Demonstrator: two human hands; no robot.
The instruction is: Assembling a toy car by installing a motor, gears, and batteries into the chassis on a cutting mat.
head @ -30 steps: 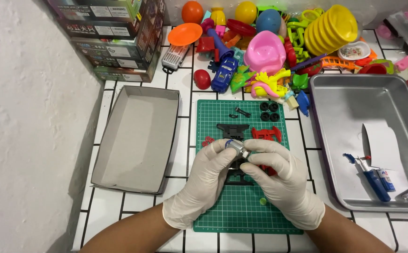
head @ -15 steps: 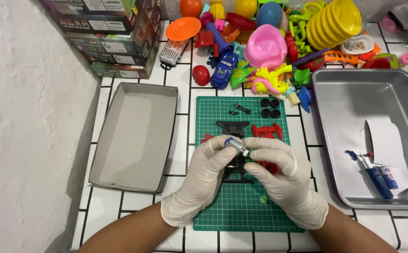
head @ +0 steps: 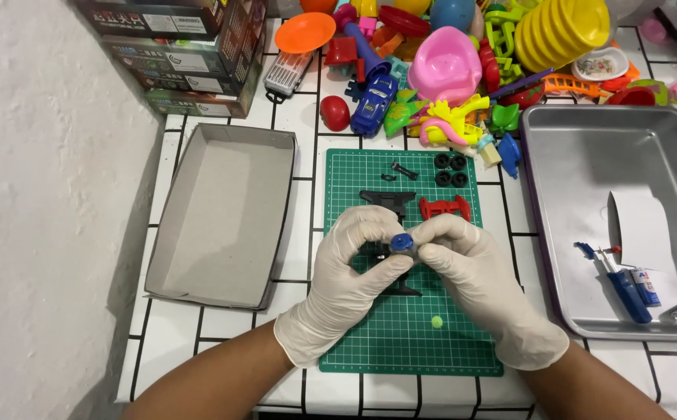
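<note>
Both gloved hands meet over the middle of the green cutting mat (head: pixel 369 342), which lies near the front edge of the white tiled worktop (head: pixel 307 163). The left hand (head: pixel 346 284) and the right hand (head: pixel 474 288) are pressed together, fingertips pinched from either side on a small blue round part (head: pixel 401 243) held just above the mat. Under them a black toy frame (head: pixel 400 284) rests on the mat, partly hidden. Toward the mat's far edge lie a black plastic piece (head: pixel 387 201), a red plastic piece (head: pixel 445 208) and four small black wheels (head: pixel 450 169). An empty grey cardboard tray (head: pixel 225 214) sits to the left, a metal tray (head: pixel 579 155) to the right.
</note>
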